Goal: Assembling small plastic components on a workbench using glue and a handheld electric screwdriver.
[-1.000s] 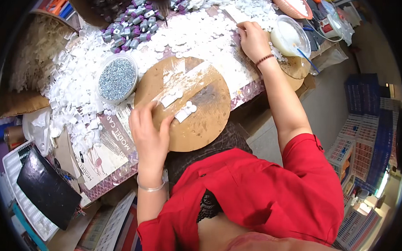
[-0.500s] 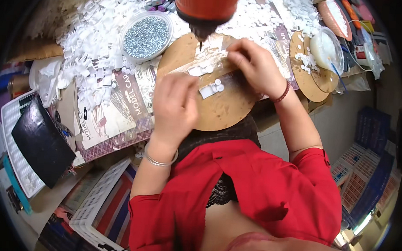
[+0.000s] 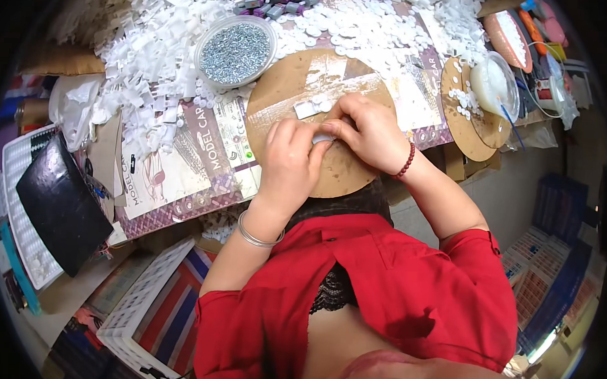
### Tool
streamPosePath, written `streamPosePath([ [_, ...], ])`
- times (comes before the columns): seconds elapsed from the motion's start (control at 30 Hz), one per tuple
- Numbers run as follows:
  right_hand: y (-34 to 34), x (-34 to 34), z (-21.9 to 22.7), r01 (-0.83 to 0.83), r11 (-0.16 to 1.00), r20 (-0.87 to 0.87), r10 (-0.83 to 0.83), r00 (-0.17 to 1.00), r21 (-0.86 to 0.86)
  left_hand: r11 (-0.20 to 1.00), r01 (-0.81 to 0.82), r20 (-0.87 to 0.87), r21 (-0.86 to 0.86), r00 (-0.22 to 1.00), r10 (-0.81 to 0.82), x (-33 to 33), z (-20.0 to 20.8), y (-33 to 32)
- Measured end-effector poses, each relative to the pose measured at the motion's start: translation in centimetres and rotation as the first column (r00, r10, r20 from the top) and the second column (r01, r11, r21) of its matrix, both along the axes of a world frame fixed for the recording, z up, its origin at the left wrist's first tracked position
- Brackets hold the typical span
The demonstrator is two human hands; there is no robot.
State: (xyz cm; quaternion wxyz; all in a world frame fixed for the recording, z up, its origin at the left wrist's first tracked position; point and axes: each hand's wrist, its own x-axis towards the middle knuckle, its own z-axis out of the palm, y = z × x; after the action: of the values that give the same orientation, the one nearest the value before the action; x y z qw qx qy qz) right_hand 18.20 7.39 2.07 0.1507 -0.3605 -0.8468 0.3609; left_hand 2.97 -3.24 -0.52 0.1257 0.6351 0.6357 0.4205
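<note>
White plastic piece [image 3: 322, 137] is pinched between the fingertips of the left hand [image 3: 290, 163] and right hand [image 3: 371, 133], both closed on it over the middle of the round wooden board [image 3: 287, 89]; most of it is hidden, so its long axis and heading cannot be told. Second white piece [image 3: 311, 107] lies on the board just beyond the hands, long axis roughly left to right. Tub of small metal bits [image 3: 236, 43] sits beyond the board's left edge, well apart from both hands

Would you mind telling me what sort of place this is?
Probably a small hand-assembly workbench: heaps of white plastic parts, a tub of small metal pieces, and a round wooden board under both hands.
</note>
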Motion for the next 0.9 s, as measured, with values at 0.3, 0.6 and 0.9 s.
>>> streamPosePath([
  [0.3,0.4,0.0,-0.1,-0.094,0.974,0.017,0.093,0.996,0.208,1.0,-0.011,0.01,-0.008,1.0,0.011,-0.1,-0.2,-0.1],
  [0.6,9.3,-1.5,0.2,-0.124,0.948,-0.094,0.158,0.983,0.294,0.999,-0.01,0.138,-0.052,0.99,0.017,-0.5,0.4,-0.3],
  [0.9,14.7,-10.6,3.3,0.317,0.851,0.057,-0.373,0.926,0.419,0.996,-0.055,-0.033,-0.069,0.998,0.053,-2.5,0.5,1.6],
])
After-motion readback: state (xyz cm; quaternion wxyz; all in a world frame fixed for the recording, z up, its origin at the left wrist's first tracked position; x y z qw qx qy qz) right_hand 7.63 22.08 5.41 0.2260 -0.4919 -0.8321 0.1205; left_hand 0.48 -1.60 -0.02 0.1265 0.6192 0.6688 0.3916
